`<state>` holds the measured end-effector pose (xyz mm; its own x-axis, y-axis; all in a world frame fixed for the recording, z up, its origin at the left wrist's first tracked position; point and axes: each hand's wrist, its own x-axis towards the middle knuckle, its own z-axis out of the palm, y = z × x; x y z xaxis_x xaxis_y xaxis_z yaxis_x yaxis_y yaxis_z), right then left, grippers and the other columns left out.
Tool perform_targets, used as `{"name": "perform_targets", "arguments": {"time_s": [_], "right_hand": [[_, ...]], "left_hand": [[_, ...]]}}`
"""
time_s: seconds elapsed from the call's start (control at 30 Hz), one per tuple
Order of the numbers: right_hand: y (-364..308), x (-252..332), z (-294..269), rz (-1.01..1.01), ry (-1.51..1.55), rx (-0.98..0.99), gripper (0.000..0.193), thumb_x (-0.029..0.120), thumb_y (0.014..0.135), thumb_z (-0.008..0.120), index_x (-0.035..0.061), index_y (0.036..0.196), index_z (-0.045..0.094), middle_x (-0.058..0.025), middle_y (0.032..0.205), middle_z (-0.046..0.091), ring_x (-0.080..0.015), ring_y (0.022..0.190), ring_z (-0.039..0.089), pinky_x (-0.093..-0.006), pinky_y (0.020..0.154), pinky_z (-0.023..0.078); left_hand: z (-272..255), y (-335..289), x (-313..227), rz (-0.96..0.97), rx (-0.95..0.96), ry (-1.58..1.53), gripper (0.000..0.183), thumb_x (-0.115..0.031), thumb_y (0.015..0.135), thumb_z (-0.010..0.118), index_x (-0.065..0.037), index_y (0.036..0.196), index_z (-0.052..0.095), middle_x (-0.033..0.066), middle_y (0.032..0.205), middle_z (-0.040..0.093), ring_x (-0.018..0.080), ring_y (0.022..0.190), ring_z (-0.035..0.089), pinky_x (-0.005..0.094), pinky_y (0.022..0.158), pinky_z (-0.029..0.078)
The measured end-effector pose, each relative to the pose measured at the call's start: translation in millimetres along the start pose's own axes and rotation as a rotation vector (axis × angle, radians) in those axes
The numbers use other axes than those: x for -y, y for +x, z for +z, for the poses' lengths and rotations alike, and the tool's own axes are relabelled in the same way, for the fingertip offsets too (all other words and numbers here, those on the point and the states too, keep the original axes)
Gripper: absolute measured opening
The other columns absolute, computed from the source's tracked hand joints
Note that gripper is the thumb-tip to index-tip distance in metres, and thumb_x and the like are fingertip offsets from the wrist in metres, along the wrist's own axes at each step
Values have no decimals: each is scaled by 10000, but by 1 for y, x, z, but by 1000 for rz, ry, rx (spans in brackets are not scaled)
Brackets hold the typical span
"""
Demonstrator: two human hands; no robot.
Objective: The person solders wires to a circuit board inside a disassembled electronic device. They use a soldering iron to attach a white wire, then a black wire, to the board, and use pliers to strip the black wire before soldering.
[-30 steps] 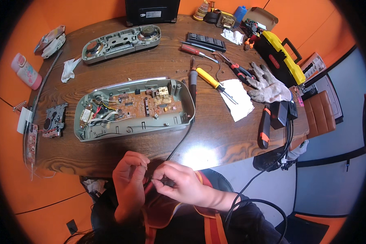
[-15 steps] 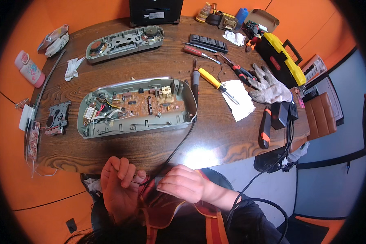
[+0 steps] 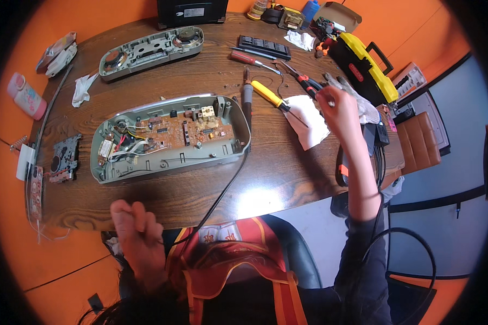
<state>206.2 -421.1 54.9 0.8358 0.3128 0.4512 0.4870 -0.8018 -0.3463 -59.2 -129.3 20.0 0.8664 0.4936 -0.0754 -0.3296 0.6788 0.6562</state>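
Observation:
My left hand (image 3: 139,235) is raised in front of the table's near edge, its fingers curled. A thin black cable (image 3: 218,201) runs from it up to the right end of an opened grey-green device housing (image 3: 171,161). Inside that housing lie a brown circuit board (image 3: 173,135) and loose wires. My right hand (image 3: 339,108) is stretched over the right side of the table, fingers drawn together at the handle ends of red-and-black pliers (image 3: 305,80). Whatever these fingers hold is hidden. Partly behind the hand rests a grey-white work glove (image 3: 367,111).
A yellow-handled screwdriver (image 3: 268,96) lies partly on white paper (image 3: 309,132); a soldering iron (image 3: 247,97) and a red-handled screwdriver (image 3: 252,60) are nearby. The other housing half (image 3: 152,51) stands at the back. A black-and-yellow toolbox (image 3: 363,70) is at far right.
My right hand has left the cable near my left hand and reached far right to the pliers. My left hand has shifted slightly left. The whole view has moved a little.

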Motion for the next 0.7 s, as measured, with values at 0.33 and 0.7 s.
{"name": "perform_targets", "arguments": {"time_s": [0.33, 0.7], "right_hand": [[63, -72, 65, 140, -450, 380, 399, 296, 631, 669, -52, 821, 615, -259, 878, 595, -365, 887, 572, -404, 785, 471], [81, -70, 49, 106, -431, 537, 341, 298, 615, 626, 39, 836, 652, -202, 810, 621, -321, 857, 587, -371, 744, 469]], "left_hand": [[3, -10, 9, -110, -23, 245, 61, -52, 899, 420, -41, 872, 473, -19, 587, 393, 26, 437, 287, 174, 399, 208], [0, -13, 8, -185, 14, 125, 164, -145, 932, 381, -56, 810, 445, -33, 575, 365, 26, 434, 256, 168, 394, 190]]}}
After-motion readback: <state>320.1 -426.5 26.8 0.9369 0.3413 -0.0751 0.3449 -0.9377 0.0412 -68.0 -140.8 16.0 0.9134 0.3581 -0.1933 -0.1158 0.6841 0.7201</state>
